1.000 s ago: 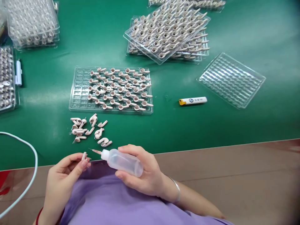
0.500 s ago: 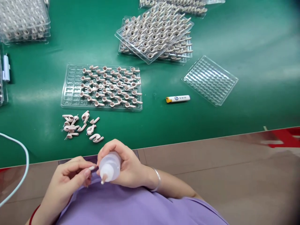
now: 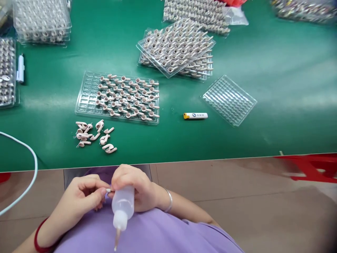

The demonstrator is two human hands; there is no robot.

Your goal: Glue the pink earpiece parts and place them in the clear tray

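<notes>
My left hand [image 3: 80, 200] pinches a small white earphone shell [image 3: 108, 190] between thumb and fingers; only its end shows. Wrapped round a translucent squeeze bottle [image 3: 123, 203] is my right hand [image 3: 137, 184], right beside the left one. The bottle tilts with its thin needle tip [image 3: 117, 239] pointing down toward my lap, and the right fingertips meet the far end of the shell. Ahead on the table lies a loose pile of earphone shells [image 3: 84, 135] with fine wires sticking out. Behind it a clear tray [image 3: 88, 95] holds rows of similar shells, its left columns bare.
Stacked trays of shells [image 3: 179, 45] stand at the back, with another stack [image 3: 42, 21] at back left. A lighter [image 3: 196, 115] and a clear tray [image 3: 229, 100] lie to the right. A white cable [image 3: 33, 154] loops at left, near a pen [image 3: 20, 68]. The table's front edge is just beyond my hands.
The bottle has tipped further, its needle now pointing more toward my body. Both hands keep their hold close together. The whole view has shifted slightly.
</notes>
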